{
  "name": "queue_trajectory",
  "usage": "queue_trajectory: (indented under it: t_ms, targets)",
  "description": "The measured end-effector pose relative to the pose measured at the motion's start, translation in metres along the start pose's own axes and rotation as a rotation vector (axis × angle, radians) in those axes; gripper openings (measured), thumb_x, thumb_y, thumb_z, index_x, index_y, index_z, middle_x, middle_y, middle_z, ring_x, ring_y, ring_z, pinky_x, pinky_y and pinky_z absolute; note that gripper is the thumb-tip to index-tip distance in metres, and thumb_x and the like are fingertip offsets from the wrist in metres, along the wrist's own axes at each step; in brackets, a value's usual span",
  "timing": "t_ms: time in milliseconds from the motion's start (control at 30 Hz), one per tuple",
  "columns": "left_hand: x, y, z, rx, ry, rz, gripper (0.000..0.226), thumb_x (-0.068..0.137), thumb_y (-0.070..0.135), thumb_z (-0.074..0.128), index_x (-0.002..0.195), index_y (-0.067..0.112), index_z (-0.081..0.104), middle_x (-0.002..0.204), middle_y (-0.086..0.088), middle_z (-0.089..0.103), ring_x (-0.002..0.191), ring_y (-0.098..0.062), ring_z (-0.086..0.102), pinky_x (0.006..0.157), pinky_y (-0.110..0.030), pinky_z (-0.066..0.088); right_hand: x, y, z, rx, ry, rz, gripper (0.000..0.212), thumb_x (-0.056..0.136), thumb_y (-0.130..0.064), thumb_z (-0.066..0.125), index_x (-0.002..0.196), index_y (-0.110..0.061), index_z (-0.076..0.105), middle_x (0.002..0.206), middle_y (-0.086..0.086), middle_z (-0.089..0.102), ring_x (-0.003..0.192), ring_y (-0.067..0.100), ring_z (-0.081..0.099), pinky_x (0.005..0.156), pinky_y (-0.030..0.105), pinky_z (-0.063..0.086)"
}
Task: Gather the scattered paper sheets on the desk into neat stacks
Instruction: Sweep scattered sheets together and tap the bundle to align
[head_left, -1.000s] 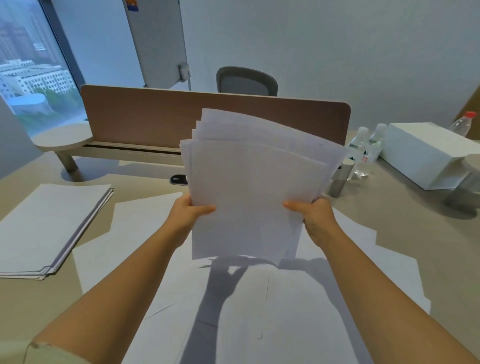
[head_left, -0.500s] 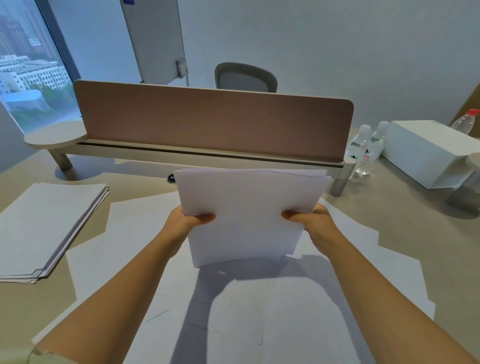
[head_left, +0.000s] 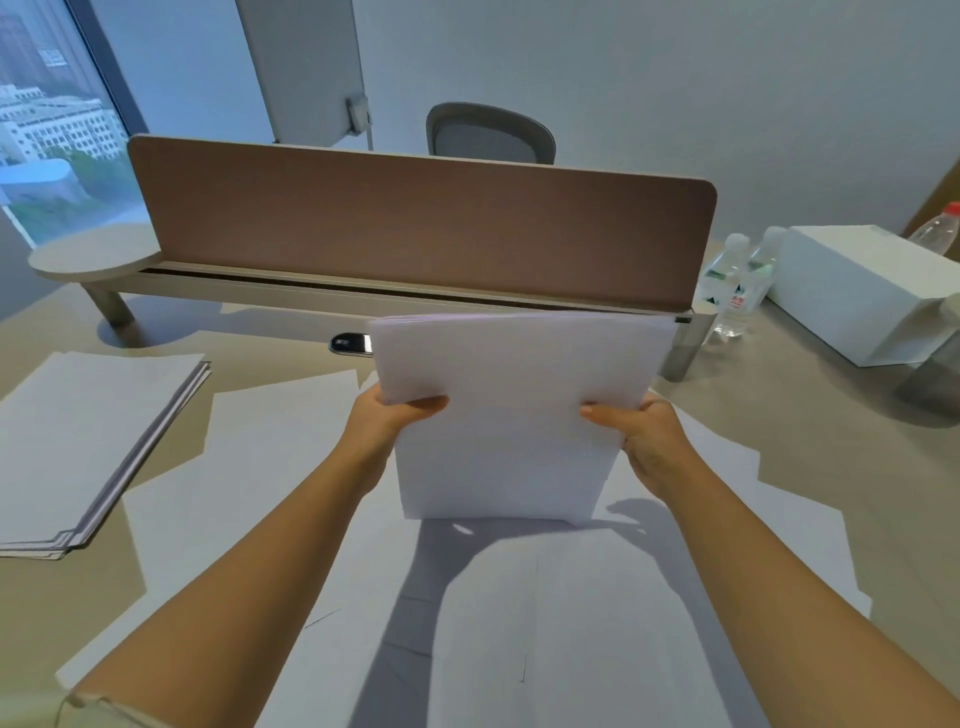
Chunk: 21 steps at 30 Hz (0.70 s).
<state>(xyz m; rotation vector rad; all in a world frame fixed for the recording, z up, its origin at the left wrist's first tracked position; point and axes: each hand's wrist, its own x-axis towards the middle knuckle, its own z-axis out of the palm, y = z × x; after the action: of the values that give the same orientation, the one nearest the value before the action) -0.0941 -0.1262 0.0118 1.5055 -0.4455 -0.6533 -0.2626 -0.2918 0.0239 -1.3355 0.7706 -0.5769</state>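
Observation:
I hold a bundle of white paper sheets (head_left: 514, 415) upright in front of me, its bottom edge resting on the loose sheets below. My left hand (head_left: 387, 421) grips its left edge and my right hand (head_left: 647, 441) grips its right edge. The bundle's edges look nearly aligned. Several loose sheets (head_left: 260, 467) lie spread flat over the desk under and around my arms. A finished stack of paper (head_left: 88, 436) lies at the left of the desk.
A brown divider panel (head_left: 415, 228) runs across the back of the desk. A dark phone (head_left: 350, 344) lies just behind the bundle. Two water bottles (head_left: 735, 291), a white box (head_left: 862, 296) and a red-capped bottle (head_left: 937, 234) stand at the right.
The fanned, raised sheets came down and squared up into an even bundle standing on the desk. Both hands kept their grip on its sides.

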Motion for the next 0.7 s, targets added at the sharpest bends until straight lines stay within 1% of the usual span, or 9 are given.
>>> queue_trajectory:
  t_ms: [33, 100, 200, 300, 400, 467, 533, 600, 700]
  targets:
    - [-0.005, 0.01, 0.0, 0.01, -0.013, 0.025, 0.053, 0.059, 0.021, 0.071, 0.109, 0.015, 0.054, 0.1, -0.007, 0.061, 0.099, -0.028, 0.058, 0.089, -0.046, 0.05, -0.005, -0.007, 0.0, -0.007, -0.005, -0.018, 0.027, 0.078, 0.005, 0.063, 0.098, -0.012, 0.056, 0.103, 0.009, 0.06, 0.101, 0.03, 0.055, 0.098, 0.046, 0.045]
    - [-0.004, 0.018, 0.0, 0.006, -0.054, 0.055, 0.048, 0.059, 0.019, 0.071, 0.104, 0.019, 0.054, 0.096, -0.004, 0.061, 0.096, -0.025, 0.058, 0.085, -0.045, 0.051, -0.005, -0.011, 0.004, -0.014, -0.019, -0.036, 0.028, 0.078, 0.005, 0.064, 0.099, -0.013, 0.056, 0.1, 0.008, 0.06, 0.1, 0.03, 0.055, 0.097, 0.046, 0.046]
    - [0.0, 0.024, 0.002, -0.014, -0.073, 0.058, 0.043, 0.072, 0.01, 0.073, 0.108, 0.021, 0.053, 0.102, -0.006, 0.061, 0.105, -0.032, 0.058, 0.091, -0.052, 0.05, -0.004, -0.015, 0.008, -0.009, -0.038, -0.055, 0.026, 0.078, 0.004, 0.065, 0.096, -0.013, 0.058, 0.092, 0.003, 0.062, 0.096, 0.03, 0.057, 0.093, 0.045, 0.047]
    - [0.002, 0.024, 0.0, 0.006, -0.087, 0.052, 0.052, 0.06, 0.02, 0.071, 0.108, 0.019, 0.053, 0.103, -0.008, 0.061, 0.103, -0.031, 0.058, 0.09, -0.05, 0.05, -0.004, -0.016, 0.002, -0.006, -0.042, -0.06, 0.027, 0.078, 0.003, 0.065, 0.099, -0.012, 0.058, 0.093, 0.002, 0.062, 0.095, 0.029, 0.058, 0.092, 0.045, 0.048]
    - [0.0, 0.006, -0.004, 0.044, -0.102, 0.005, 0.058, 0.056, 0.025, 0.068, 0.111, 0.015, 0.053, 0.103, -0.008, 0.061, 0.103, -0.03, 0.057, 0.09, -0.048, 0.05, -0.006, 0.0, -0.006, -0.012, -0.082, -0.016, 0.023, 0.079, 0.005, 0.062, 0.088, -0.016, 0.06, 0.09, 0.002, 0.063, 0.087, 0.024, 0.06, 0.085, 0.04, 0.051]
    - [-0.003, -0.019, -0.006, 0.043, -0.105, -0.07, 0.064, 0.048, 0.029, 0.074, 0.108, 0.018, 0.055, 0.103, -0.004, 0.063, 0.105, -0.03, 0.057, 0.095, -0.048, 0.048, -0.007, 0.019, -0.008, -0.013, -0.092, 0.038, 0.024, 0.077, 0.008, 0.062, 0.082, -0.015, 0.062, 0.087, 0.002, 0.065, 0.081, 0.021, 0.06, 0.079, 0.033, 0.051]
    - [-0.006, -0.043, -0.007, 0.014, -0.105, -0.124, 0.068, 0.035, 0.036, 0.075, 0.1, 0.023, 0.059, 0.1, 0.001, 0.064, 0.105, -0.028, 0.057, 0.095, -0.045, 0.047, -0.007, 0.039, -0.006, -0.01, -0.077, 0.088, 0.024, 0.075, 0.01, 0.063, 0.079, -0.014, 0.063, 0.084, 0.002, 0.065, 0.08, 0.019, 0.06, 0.077, 0.03, 0.051]
    - [-0.006, -0.058, -0.005, -0.019, -0.087, -0.129, 0.062, 0.035, 0.032, 0.076, 0.095, 0.025, 0.06, 0.1, 0.003, 0.065, 0.103, -0.025, 0.058, 0.097, -0.043, 0.045, -0.007, 0.052, -0.002, 0.006, -0.042, 0.107, 0.025, 0.075, 0.011, 0.063, 0.078, -0.014, 0.062, 0.082, 0.002, 0.064, 0.079, 0.018, 0.059, 0.075, 0.03, 0.051]
    - [-0.003, -0.06, 0.004, -0.077, -0.035, -0.105, 0.053, 0.05, 0.015, 0.073, 0.102, 0.014, 0.06, 0.106, -0.009, 0.063, 0.105, -0.03, 0.057, 0.101, -0.046, 0.044, -0.005, 0.052, 0.003, 0.052, 0.012, 0.096, 0.026, 0.075, 0.008, 0.065, 0.082, -0.017, 0.062, 0.086, 0.001, 0.065, 0.085, 0.022, 0.06, 0.083, 0.036, 0.049]
